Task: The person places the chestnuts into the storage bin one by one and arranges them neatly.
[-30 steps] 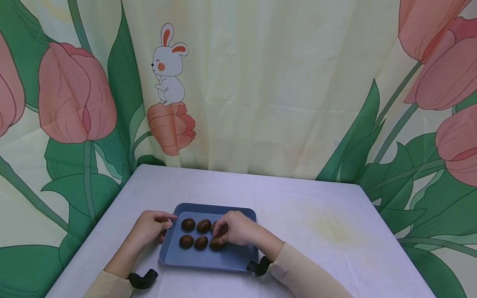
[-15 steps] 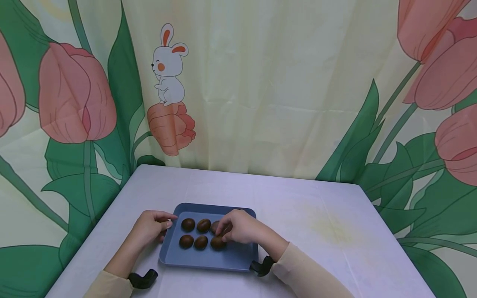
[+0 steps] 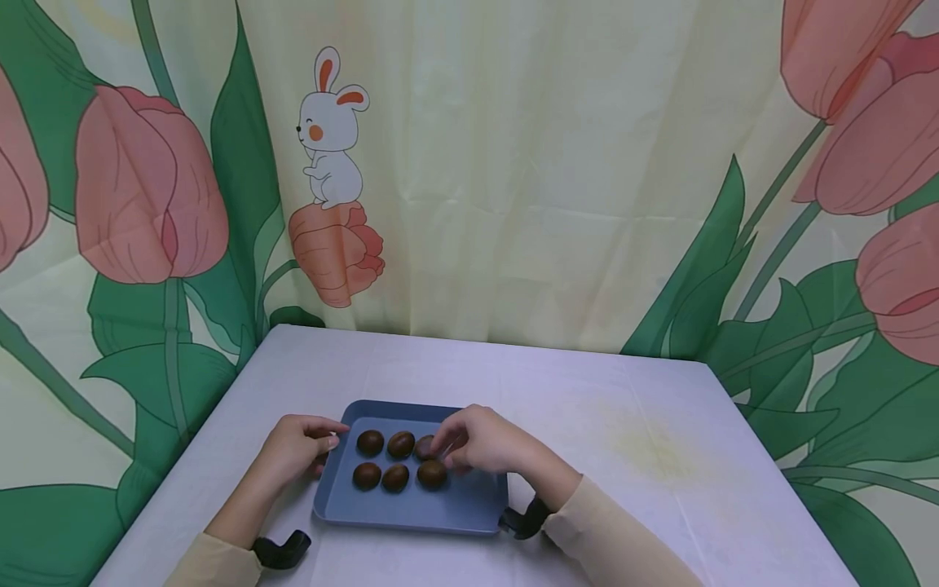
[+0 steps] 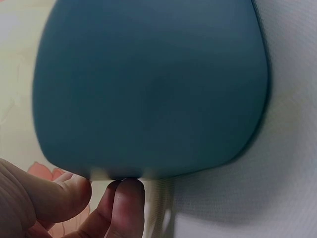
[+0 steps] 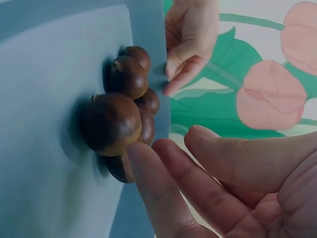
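A blue rectangular tray point(image 3: 389, 512) lies on the table with several brown chestnuts point(image 3: 400, 444) in two rows of three. My left hand point(image 3: 293, 444) is at the tray's left rim, fingertips touching its edge; in the left wrist view the fingers point(image 4: 128, 198) meet the blue side. My right hand point(image 3: 487, 440) hovers over the tray's right half, thumb and fingers parted and holding nothing. Just left of it sits the front-row right-end chestnut point(image 3: 432, 474), the largest chestnut point(image 5: 111, 124) in the right wrist view. The back-row right-end chestnut point(image 3: 424, 447) is partly hidden by the fingers.
White cloth covers the table point(image 3: 609, 489). Behind it hangs a curtain point(image 3: 513, 179) printed with tulips, leaves and a rabbit. A black strap end hangs at each wrist.
My right hand has drawn back to the right and slightly up, letting go of the front right-end chestnut, which shifted slightly right. The left hand has stayed at the tray's rim.
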`<act>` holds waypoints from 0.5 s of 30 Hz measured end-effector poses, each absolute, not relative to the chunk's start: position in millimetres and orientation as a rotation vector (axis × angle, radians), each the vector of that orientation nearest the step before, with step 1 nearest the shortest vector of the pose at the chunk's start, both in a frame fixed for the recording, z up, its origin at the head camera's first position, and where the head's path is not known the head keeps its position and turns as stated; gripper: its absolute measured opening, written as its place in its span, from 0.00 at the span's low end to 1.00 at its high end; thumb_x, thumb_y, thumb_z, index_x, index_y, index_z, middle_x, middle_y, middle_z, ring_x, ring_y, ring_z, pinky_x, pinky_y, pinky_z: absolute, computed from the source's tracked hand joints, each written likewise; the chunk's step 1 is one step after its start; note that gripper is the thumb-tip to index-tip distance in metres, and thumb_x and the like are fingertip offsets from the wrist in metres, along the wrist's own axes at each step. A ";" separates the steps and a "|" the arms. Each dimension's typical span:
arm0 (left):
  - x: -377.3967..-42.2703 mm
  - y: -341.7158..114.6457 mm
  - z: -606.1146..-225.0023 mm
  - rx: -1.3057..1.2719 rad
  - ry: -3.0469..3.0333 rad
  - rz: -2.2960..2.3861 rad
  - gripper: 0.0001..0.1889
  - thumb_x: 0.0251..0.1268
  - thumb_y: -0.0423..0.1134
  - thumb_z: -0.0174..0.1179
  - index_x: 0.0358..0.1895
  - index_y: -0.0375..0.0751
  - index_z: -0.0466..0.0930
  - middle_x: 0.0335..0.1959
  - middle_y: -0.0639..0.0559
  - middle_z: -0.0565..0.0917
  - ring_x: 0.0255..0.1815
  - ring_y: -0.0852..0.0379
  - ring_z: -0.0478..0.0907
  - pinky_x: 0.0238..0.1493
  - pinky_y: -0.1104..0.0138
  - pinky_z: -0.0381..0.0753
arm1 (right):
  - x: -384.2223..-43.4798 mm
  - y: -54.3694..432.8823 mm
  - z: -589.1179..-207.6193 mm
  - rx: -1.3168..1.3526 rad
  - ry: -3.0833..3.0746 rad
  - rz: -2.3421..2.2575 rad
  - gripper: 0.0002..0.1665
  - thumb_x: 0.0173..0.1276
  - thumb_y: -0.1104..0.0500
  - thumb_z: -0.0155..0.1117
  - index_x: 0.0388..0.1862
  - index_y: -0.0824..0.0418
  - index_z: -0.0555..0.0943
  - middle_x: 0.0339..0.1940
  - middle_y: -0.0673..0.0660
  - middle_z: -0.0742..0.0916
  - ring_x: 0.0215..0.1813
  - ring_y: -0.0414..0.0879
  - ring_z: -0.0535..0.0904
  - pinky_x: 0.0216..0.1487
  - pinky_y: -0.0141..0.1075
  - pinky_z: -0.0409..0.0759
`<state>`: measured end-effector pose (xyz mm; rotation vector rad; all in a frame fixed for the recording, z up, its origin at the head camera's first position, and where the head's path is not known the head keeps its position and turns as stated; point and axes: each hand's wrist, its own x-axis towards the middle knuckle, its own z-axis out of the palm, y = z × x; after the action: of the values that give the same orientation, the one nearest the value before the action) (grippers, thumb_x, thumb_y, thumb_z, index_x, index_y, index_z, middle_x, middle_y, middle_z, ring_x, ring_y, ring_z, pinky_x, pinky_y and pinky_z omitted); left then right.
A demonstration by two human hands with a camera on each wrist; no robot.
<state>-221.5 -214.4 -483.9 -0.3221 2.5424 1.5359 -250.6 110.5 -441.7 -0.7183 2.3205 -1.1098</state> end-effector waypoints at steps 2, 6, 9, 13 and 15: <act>-221.4 -214.2 -483.7 -0.320 2.545 1.534 0.13 0.74 0.28 0.65 0.57 0.37 0.91 0.47 0.41 0.88 0.34 0.53 0.79 0.30 0.63 0.83 | -251.2 113.3 -440.4 -0.715 2.309 -1.121 0.14 0.68 0.72 0.73 0.47 0.57 0.92 0.48 0.56 0.94 0.44 0.42 0.91 0.42 0.37 0.91; -221.5 -214.1 -483.4 -0.318 2.549 1.528 0.13 0.74 0.28 0.64 0.57 0.37 0.91 0.47 0.41 0.88 0.34 0.53 0.79 0.30 0.63 0.83 | -251.1 119.5 -437.2 -0.700 2.280 -1.163 0.13 0.69 0.72 0.72 0.49 0.60 0.91 0.49 0.61 0.93 0.44 0.47 0.91 0.42 0.40 0.92; -221.4 -214.1 -483.3 -0.318 2.548 1.530 0.13 0.74 0.28 0.64 0.57 0.37 0.91 0.47 0.41 0.88 0.34 0.52 0.79 0.30 0.63 0.83 | -250.3 125.1 -434.1 -0.685 2.264 -1.197 0.13 0.69 0.72 0.71 0.50 0.63 0.91 0.50 0.64 0.93 0.47 0.53 0.92 0.44 0.44 0.93; -221.0 -213.7 -483.1 -0.320 2.548 1.531 0.13 0.74 0.28 0.64 0.56 0.37 0.91 0.47 0.41 0.89 0.34 0.53 0.80 0.30 0.63 0.83 | -250.1 132.8 -431.8 -0.679 2.252 -1.230 0.14 0.70 0.73 0.70 0.52 0.65 0.90 0.52 0.67 0.92 0.51 0.59 0.91 0.46 0.45 0.93; -221.1 -213.6 -483.4 -0.320 2.551 1.527 0.13 0.74 0.28 0.64 0.56 0.37 0.91 0.48 0.41 0.89 0.34 0.53 0.80 0.30 0.63 0.83 | -249.4 136.7 -431.2 -0.679 2.243 -1.245 0.14 0.71 0.72 0.69 0.54 0.66 0.89 0.53 0.67 0.92 0.52 0.59 0.91 0.46 0.44 0.93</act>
<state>-221.1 -213.6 -483.4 -0.3204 2.5515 1.5266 -249.4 136.7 -431.2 -0.6793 2.2428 -1.2449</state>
